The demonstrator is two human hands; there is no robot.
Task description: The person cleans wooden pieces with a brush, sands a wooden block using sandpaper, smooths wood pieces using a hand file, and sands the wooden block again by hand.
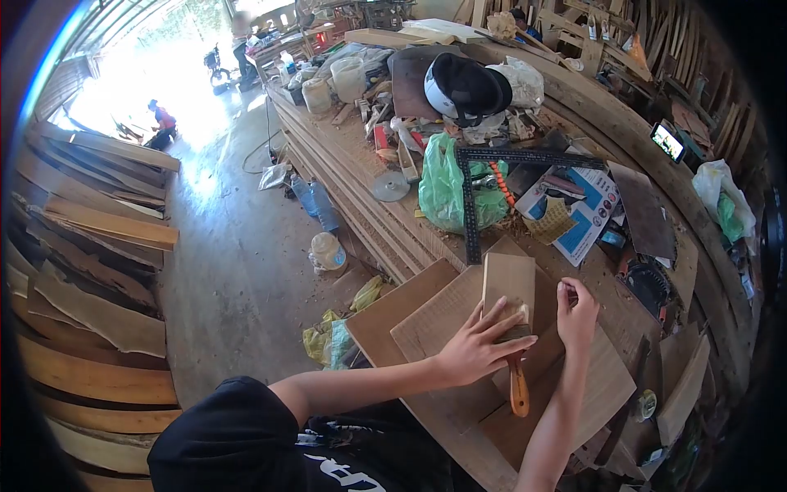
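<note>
My left hand [485,344] reaches in from the left, its fingers spread over the lower part of a pale wooden block [508,283] and beside a brush. The brush's orange-brown handle [518,387] points down toward me, below the fingers; its head is partly hidden by my left hand. To the right of the block is my right hand [578,312], raised with its fingers curled in; whether they hold something small cannot be made out. Under both hands lie several flat wooden boards [434,320].
Behind the boards are a black square ruler [470,205], a green plastic bag [443,184] and a black-and-white cap [467,86]. A circular tool [648,283] sits at the right. Planks [98,369] are stacked at far left. A person [162,121] crouches in the distance.
</note>
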